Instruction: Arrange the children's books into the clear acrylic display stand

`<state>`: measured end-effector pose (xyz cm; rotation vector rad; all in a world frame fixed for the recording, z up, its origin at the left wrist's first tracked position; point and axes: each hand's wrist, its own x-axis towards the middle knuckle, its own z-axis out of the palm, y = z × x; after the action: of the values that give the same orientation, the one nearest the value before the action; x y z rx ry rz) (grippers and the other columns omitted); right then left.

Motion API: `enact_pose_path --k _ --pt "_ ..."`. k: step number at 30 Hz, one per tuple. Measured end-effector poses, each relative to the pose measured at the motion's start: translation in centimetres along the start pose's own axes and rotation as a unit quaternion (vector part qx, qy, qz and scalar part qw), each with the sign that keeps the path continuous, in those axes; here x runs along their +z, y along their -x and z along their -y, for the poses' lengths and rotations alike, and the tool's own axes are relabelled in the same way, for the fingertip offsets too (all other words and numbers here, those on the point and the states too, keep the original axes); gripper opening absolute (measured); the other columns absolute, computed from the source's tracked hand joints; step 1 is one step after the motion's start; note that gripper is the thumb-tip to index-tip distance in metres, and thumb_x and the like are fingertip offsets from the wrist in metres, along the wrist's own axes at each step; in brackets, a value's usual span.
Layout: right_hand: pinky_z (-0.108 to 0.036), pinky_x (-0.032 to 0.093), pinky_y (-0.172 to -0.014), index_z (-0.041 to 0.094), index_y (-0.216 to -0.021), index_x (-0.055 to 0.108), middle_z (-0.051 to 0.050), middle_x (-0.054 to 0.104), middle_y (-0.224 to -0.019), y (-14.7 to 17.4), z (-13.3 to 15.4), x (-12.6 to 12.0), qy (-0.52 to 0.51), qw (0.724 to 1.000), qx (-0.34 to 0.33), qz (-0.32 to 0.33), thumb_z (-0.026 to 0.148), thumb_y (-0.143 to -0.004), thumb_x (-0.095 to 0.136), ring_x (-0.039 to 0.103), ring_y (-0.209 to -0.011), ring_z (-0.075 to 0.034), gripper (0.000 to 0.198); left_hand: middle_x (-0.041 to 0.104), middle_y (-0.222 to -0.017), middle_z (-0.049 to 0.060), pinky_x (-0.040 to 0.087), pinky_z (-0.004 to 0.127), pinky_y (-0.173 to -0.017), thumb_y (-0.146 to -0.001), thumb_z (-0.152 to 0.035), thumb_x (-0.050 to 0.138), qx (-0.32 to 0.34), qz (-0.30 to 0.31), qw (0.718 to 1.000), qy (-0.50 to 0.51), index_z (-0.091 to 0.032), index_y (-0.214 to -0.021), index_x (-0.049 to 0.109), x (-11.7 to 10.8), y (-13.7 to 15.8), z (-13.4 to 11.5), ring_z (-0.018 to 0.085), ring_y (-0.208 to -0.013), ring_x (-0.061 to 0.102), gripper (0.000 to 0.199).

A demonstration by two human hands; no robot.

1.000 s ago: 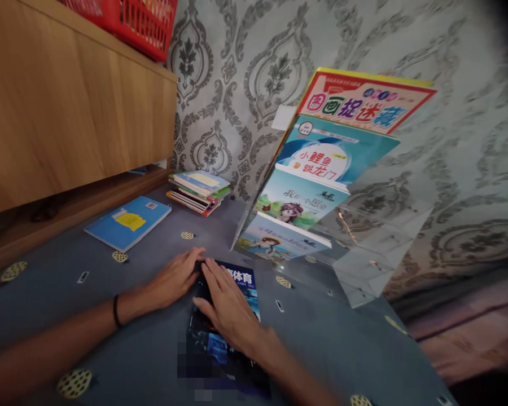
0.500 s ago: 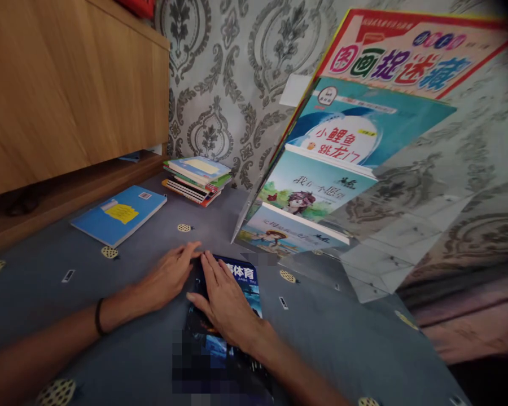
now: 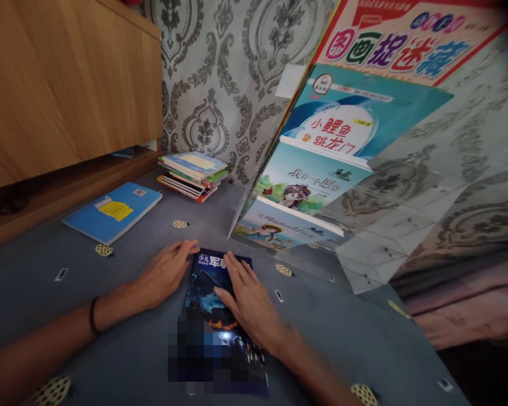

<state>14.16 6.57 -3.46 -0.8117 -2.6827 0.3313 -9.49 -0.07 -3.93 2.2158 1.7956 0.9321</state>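
Note:
A dark blue book with white lettering lies flat on the grey patterned cloth, cover up. My right hand rests on the right part of its cover, fingers stretched out and thumb apart. At the book's upper left corner is my left hand, fingers reaching to the edge without grasping it. A dark band circles the left wrist. Part of the cover's lower end is blurred into blocks.
A clear tiered stand on the right holds several upright books, among them a teal one. A blue book lies on the left, below a wooden cabinet. A stack of books sits by the wall.
My right hand has slid right across the cover, uncovering its left part and more of the title. My left hand stays near the upper left corner. The view has shifted slightly.

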Motion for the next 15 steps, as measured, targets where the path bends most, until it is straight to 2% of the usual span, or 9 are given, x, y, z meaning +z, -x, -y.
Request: enact_pose_path --k 5,10,12,15 --pt "-0.052 0.037 -0.118 0.013 -0.152 0.041 -0.018 0.045 -0.154 1.6 -2.1 -0.9 -0.016 0.999 0.025 -0.025 0.049 -0.105 0.036 0.042 -0.143 -0.027 0.06 0.068 -0.128 0.009 0.051 0.047 -0.103 -0.099 -0.019 0.035 -0.018 0.012 1.0 -0.003 -0.02 -0.132 0.043 0.0 0.0 -0.2 0.025 -0.125 0.059 0.034" --pt "-0.052 0.036 -0.118 0.016 -0.146 0.05 -0.015 0.055 -0.147 2.0 -3.6 -1.7 -0.135 0.988 0.058 -0.055 0.051 -0.105 0.033 0.049 -0.139 -0.026 0.056 0.068 -0.123 0.011 0.052 0.044 -0.099 -0.102 -0.026 0.035 -0.006 0.012 1.0 -0.026 -0.018 -0.128 0.048 -0.5 -0.3 -0.2 0.024 -0.117 0.062 0.03" --pt "-0.051 0.038 -0.117 0.018 -0.143 0.054 -0.013 0.059 -0.143 1.9 -4.0 -2.1 -0.218 0.97 0.088 -0.062 0.056 -0.103 0.033 0.053 -0.135 -0.025 0.058 0.069 -0.117 0.011 0.052 0.046 -0.095 -0.102 -0.028 0.036 0.007 0.014 0.998 -0.061 -0.017 -0.126 0.051 -0.8 -0.9 -0.6 0.026 -0.111 0.063 0.03" --pt "-0.048 0.039 -0.117 0.023 -0.138 0.058 -0.009 0.061 -0.141 1.6 -4.5 -2.5 -0.359 0.922 0.13 -0.062 0.066 -0.099 0.035 0.057 -0.132 -0.025 0.062 0.068 -0.115 0.012 0.051 0.048 -0.094 -0.102 -0.029 0.036 0.046 0.023 0.994 -0.097 -0.017 -0.124 0.054 -0.9 -2.2 -1.8 0.027 -0.111 0.061 0.031"
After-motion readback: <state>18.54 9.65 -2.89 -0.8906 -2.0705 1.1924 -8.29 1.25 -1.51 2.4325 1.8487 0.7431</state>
